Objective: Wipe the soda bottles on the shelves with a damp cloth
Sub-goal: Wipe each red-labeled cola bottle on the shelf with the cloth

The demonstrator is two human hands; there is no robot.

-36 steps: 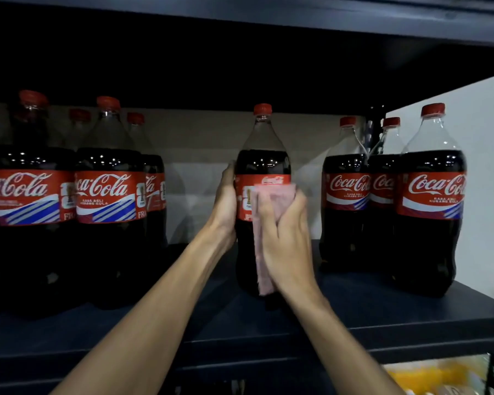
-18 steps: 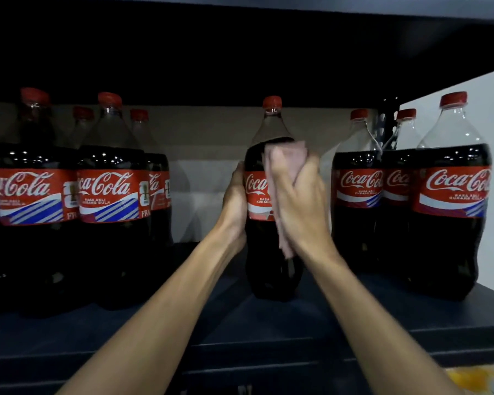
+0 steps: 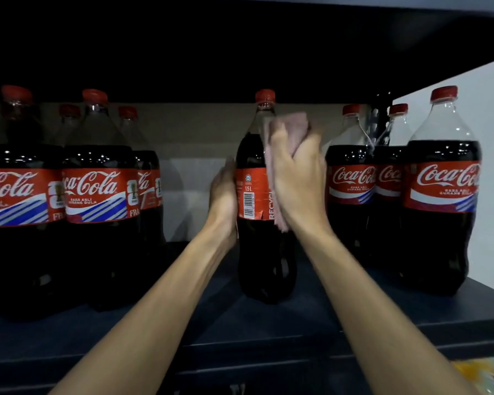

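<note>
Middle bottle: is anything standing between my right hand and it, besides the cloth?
Nothing visible does. The right hand presses the pink cloth straight onto the middle bottle at its shoulder, while the left hand holds its side at the label.

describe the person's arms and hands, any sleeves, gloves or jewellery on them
Both arms are bare as far as the frame shows. The left forearm and right forearm have no sleeve or cuff on them. The left hand and right hand wear no gloves. No watch, bracelet or ring shows, though the right hand is slightly blurred.
</note>
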